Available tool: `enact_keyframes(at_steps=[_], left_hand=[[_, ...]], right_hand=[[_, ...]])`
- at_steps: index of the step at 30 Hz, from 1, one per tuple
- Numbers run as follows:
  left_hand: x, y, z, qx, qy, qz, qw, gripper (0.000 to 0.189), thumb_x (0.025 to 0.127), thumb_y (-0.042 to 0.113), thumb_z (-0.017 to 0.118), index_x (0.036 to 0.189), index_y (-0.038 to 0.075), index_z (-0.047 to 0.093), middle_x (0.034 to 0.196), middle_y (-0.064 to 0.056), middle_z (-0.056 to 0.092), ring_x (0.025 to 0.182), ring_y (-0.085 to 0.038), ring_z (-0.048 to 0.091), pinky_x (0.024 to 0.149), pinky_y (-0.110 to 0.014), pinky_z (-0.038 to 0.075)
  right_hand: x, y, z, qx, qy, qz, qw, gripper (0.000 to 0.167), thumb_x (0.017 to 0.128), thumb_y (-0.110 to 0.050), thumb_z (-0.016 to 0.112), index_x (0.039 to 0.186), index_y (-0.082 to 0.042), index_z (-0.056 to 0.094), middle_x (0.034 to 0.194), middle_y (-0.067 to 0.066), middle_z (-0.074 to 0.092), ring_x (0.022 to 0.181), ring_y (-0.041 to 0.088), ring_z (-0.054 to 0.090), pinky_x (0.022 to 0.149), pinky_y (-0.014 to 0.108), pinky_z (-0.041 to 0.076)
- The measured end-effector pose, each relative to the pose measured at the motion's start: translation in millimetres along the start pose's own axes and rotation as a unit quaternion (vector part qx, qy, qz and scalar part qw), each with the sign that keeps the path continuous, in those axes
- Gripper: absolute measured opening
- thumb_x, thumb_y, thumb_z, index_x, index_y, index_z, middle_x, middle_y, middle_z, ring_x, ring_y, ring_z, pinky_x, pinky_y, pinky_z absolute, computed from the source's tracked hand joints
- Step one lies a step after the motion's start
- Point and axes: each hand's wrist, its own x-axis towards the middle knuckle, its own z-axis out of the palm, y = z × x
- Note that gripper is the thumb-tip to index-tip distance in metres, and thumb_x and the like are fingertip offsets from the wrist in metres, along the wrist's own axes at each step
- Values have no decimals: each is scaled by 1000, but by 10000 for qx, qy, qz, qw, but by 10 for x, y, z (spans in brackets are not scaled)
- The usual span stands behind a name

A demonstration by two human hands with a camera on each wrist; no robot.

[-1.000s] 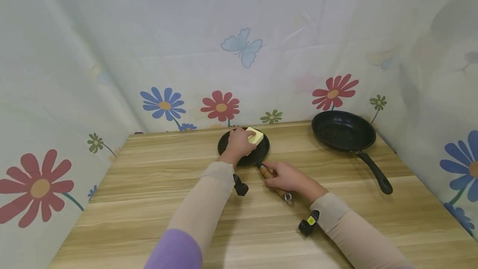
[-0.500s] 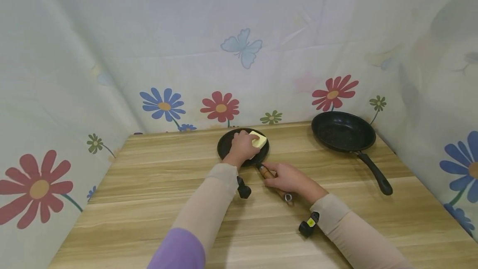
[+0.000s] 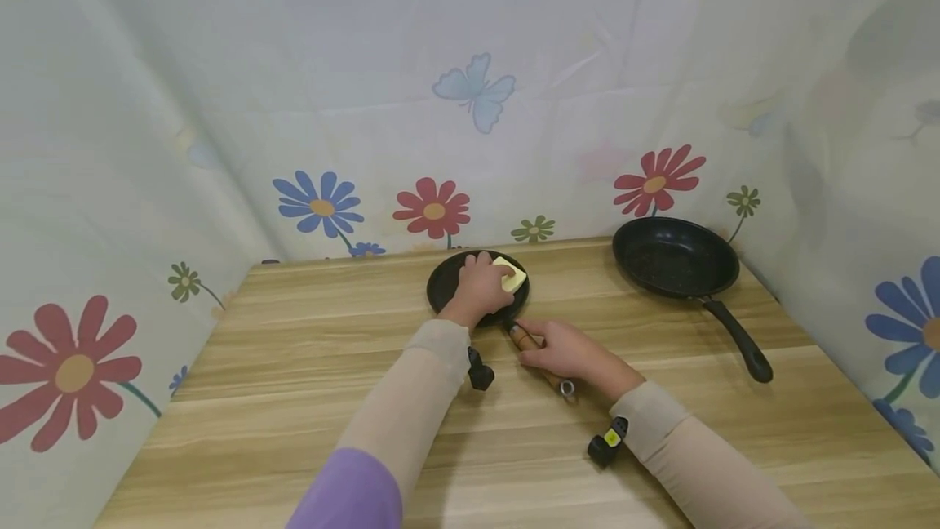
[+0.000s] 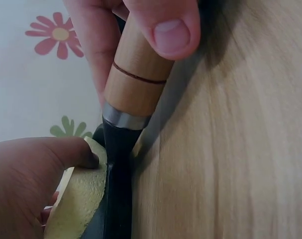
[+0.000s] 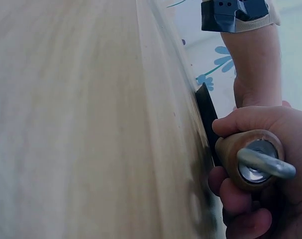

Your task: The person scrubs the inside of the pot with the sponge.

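Observation:
A small black frying pan (image 3: 445,282) lies near the back edge of the table, its wooden handle (image 3: 525,340) angled toward the front right. My left hand (image 3: 481,291) holds a pale yellow sponge (image 3: 512,275) against the inside of this pan, on its right half. In the left wrist view the thumb presses on the porous sponge (image 4: 83,196) close to the pan's rim. My right hand (image 3: 564,348) grips the wooden handle, fingers curled round it. The handle's metal hanging ring (image 5: 266,163) sticks out toward the camera in the right wrist view.
A larger black frying pan (image 3: 674,260) stands at the back right, its black handle (image 3: 738,341) pointing to the front right. The wood-grain table (image 3: 330,349) meets a flower-printed cloth backdrop (image 3: 352,104) at the back and sides. A black camera (image 3: 604,449) is strapped to the right wrist.
My left hand has moved the sponge slightly right and toward me within the small pan over the first half second, then barely shifted. The right hand stays on the handle.

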Motion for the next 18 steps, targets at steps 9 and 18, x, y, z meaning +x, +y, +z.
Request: enact_keyframes(at_steps=[9, 18], left_hand=[[-8, -20, -24, 319, -57, 212, 9993, 48, 86, 39, 75, 133, 34, 67, 133, -6, 51, 117, -28, 42, 100, -46, 38], [-92, -72, -53, 157, -273, 457, 9985, 45, 86, 38, 74, 131, 34, 69, 134, -8, 52, 115, -29, 43, 98, -46, 39]], right_hand=[[5, -1, 8, 33, 25, -31, 10000, 64, 91, -29, 71, 149, -12, 51, 119, 11, 71, 76, 13, 59, 82, 37, 50], [4, 2, 17, 132, 17, -24, 9999, 64, 91, -29, 70, 150, -12, 50, 107, 10, 73, 60, 12, 58, 72, 34, 50]])
